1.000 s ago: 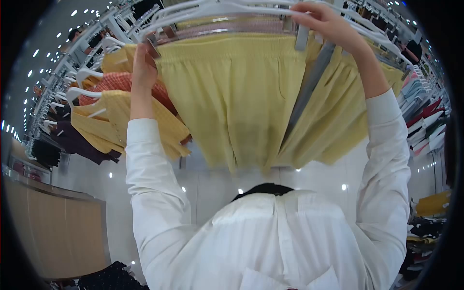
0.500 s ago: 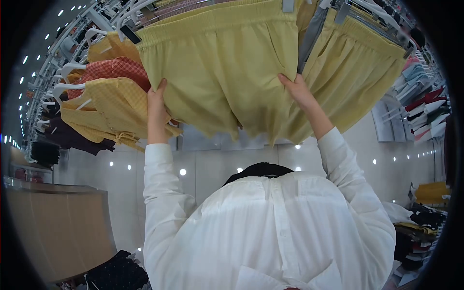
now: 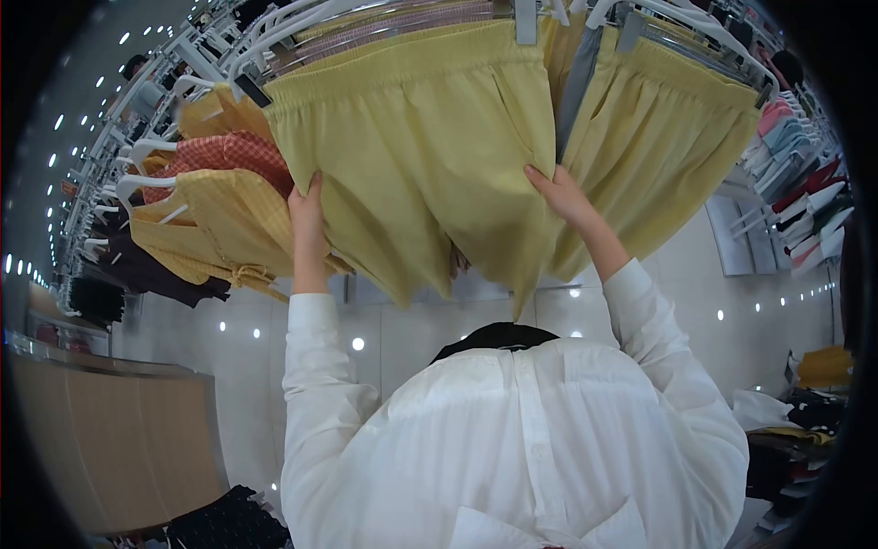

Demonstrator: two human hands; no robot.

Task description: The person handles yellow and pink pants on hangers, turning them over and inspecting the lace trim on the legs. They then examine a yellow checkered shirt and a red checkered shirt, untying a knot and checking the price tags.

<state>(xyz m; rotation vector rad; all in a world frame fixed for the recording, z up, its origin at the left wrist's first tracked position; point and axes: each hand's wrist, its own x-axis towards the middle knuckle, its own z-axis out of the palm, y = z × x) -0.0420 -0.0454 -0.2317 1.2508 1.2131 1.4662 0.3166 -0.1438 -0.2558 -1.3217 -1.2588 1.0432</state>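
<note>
Already clipped up at twelve o'clock, the yellow shorts [image 3: 412,137] hang with uneven hems [image 3: 519,297], sides pinched tight by my left hand [image 3: 307,220] and right hand [image 3: 565,197].

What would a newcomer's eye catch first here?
Probably the large pale yellow trousers hanging top center, the left hand and right hand at their side edges. Next, the red checked garment hanging to their left, among yellow-orange tops.
</note>
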